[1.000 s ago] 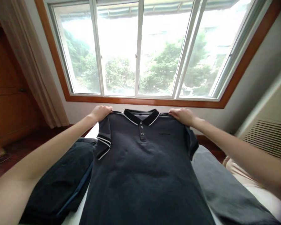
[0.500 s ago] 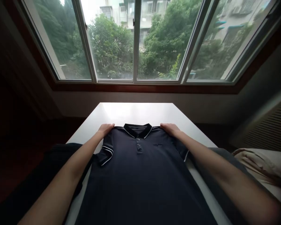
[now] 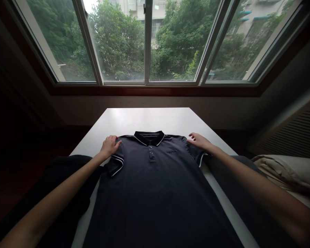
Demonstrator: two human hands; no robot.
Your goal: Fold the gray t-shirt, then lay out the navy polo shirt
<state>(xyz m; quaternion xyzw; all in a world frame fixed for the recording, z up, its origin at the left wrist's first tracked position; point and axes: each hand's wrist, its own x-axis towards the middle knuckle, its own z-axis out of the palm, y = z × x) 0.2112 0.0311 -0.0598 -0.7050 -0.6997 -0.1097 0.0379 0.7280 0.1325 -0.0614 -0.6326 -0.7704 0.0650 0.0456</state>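
A dark navy polo shirt [image 3: 150, 193] lies front up and spread out, its black collar edged in white pointing toward the window. Several buttons run down its placket, and white stripes trim the sleeve cuffs. At the shoulder on the left side, my left hand [image 3: 110, 146] rests on the cloth with its fingers extended. My right hand [image 3: 199, 141] is beside the other shoulder, fingers loosely spread and thumb near the sleeve top; whether it touches the fabric is hard to see. Neither hand grips the shirt.
The shirt lies on a white table [image 3: 147, 119], whose far edge is near the wall under a wide window [image 3: 147, 83]. Dark cloth [image 3: 69, 172] lies beside the table on the left. A beige fabric bundle [image 3: 279, 168] sits at the right.
Both hands have let go of the shirt's shoulders and opened. My right hand has shifted outward, and the left slightly outward and back. The view has tilted down a little.
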